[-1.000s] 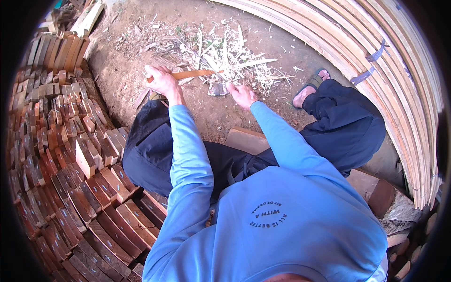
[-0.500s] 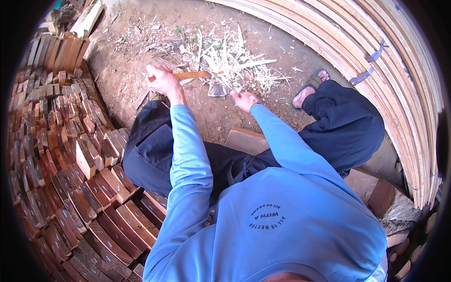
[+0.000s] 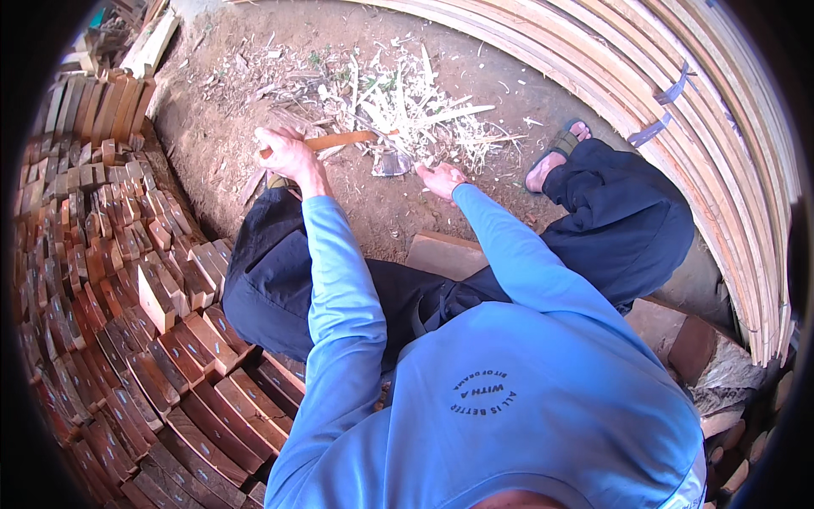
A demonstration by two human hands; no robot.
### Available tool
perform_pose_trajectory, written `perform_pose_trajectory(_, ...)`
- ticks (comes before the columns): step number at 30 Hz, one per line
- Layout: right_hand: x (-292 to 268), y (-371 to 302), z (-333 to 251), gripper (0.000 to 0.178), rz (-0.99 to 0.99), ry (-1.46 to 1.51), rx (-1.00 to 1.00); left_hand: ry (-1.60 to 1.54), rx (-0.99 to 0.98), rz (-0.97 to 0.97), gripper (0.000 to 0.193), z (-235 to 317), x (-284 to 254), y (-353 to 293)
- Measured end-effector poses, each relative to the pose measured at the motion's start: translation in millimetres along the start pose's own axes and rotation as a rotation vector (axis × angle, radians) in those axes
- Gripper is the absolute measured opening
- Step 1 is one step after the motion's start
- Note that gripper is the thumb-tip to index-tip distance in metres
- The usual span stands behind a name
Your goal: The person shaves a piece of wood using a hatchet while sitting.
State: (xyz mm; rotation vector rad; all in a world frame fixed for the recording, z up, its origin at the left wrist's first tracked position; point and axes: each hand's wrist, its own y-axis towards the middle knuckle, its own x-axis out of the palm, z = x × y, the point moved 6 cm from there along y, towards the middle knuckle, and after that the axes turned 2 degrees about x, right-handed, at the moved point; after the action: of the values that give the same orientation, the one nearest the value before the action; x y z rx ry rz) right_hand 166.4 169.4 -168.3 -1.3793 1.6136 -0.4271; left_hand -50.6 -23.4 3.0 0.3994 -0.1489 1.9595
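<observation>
My left hand [image 3: 287, 158] is closed around one end of a thin, slightly curved orange-brown wooden strip [image 3: 339, 140]. The strip's other end points right, over a heap of pale wood shavings [image 3: 407, 106]. My right hand [image 3: 441, 180] is closed low over the ground, to the right of the strip's far end. Whatever it grips is too small to make out. Between the two hands, just below the strip's far end, a small greyish block-like thing [image 3: 391, 162] sits on the dirt; its kind is unclear.
Stacked brown wooden pieces [image 3: 170, 365] fill the left side. Long pale curved boards [image 3: 678, 153], bound with a dark strap [image 3: 672, 89], run along the right. A flat wooden block [image 3: 445, 254] lies between my legs. My sandalled foot [image 3: 555, 161] rests right of the shavings.
My left hand and the strip have shifted slightly to the left. The pale sliver seen beside my right hand's fingers earlier is less distinct now. Both hands stay closed.
</observation>
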Motion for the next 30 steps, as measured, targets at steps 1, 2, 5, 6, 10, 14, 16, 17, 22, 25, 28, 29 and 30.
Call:
perform_pose_trajectory(1, -16, -21, -12, 0.07, -0.117, 0.069, 0.088, 0.004, 0.021, -0.032, 0.043, 1, 3, -1)
perform_pose_trajectory(2, -21, -31, -16, 0.065, -0.181, 0.246, 0.066, 0.016, 0.033, -0.072, 0.043, 4, 5, -5)
perform_pose_trajectory(5, -17, -45, -50, 0.065, -0.314, 0.475, -0.062, 0.001, 0.068, -0.138, 0.043, 5, 11, -4)
perform_pose_trajectory(6, -14, -39, -55, 0.07, -0.299, 0.436, -0.163, -0.003, 0.069, -0.148, 0.042, 3, 13, -5)
perform_pose_trajectory(10, 4, -10, -26, 0.077, 0.05, 0.063, -0.355, 0.046, 0.106, -0.108, 0.038, -6, 0, 10)
perform_pose_trajectory(14, 6, 24, 32, 0.08, 0.173, -0.079, 0.059, -0.059, 0.017, -0.114, 0.037, -7, 7, 1)
perform_pose_trajectory(16, -12, -8, -4, 0.08, -0.14, 0.04, 0.084, -0.017, 0.057, -0.113, 0.039, -5, -8, 3)
perform_pose_trajectory(17, -13, -17, -6, 0.07, -0.146, 0.29, 0.072, -0.005, 0.048, -0.137, 0.04, -2, -1, -3)
perform_pose_trajectory(22, -19, -25, -44, 0.069, 0.069, 0.156, -0.29, 0.01, 0.039, -0.173, 0.04, -5, 14, -6)
perform_pose_trajectory(25, 14, -12, -2, 0.076, 0.004, 0.041, 0.035, -0.232, -0.001, -0.207, 0.037, -33, -15, 33)
perform_pose_trajectory(28, -2, -13, 17, 0.075, -0.05, 0.174, 0.105, 0.034, -0.048, -0.063, 0.033, -15, 9, -4)
perform_pose_trajectory(29, -9, -14, 13, 0.074, -0.095, 0.19, 0.059, 0.054, -0.025, -0.076, 0.031, -9, 11, -4)
perform_pose_trajectory(30, -17, -10, 2, 0.07, -0.137, 0.206, 0.038, 0.083, -0.011, -0.094, 0.03, -8, 10, -4)
